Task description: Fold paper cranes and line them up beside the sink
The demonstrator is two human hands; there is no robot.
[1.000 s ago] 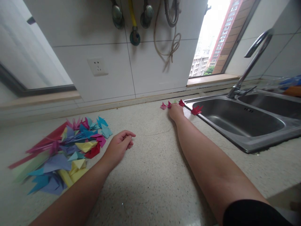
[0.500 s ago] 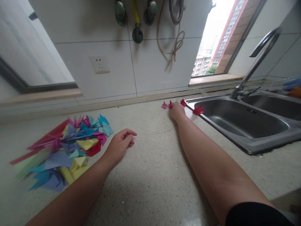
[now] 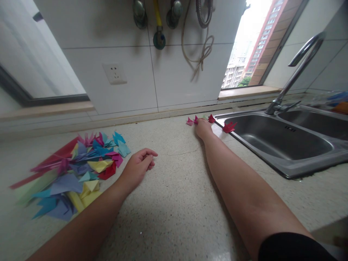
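My right hand [image 3: 203, 127] is stretched to the back of the counter, in a row of small folded paper cranes. Its fingers are closed and mostly hidden from me, seemingly on a paper crane. At its left edge is a magenta paper crane [image 3: 196, 119], with a pink one [image 3: 189, 121] beside that. A pale green piece [image 3: 204, 117] peeks out behind the hand, and a dark red crane [image 3: 211, 118] stands to the right. My left hand [image 3: 140, 162] rests on the counter, fingers loosely bent and holding nothing, near a pile of colourful folded paper [image 3: 66, 184].
A red paper crane [image 3: 230, 127] lies by the rim of the steel sink [image 3: 288, 170]. The faucet [image 3: 292, 70] rises behind the sink. A wall socket [image 3: 114, 74], gas pipe [image 3: 158, 21] and looped cord [image 3: 202, 58] are on the tiled wall behind the counter [image 3: 163, 217].
Almost nothing differs. My right hand has shifted very slightly left among the paper cranes; my left hand stays resting on the counter.
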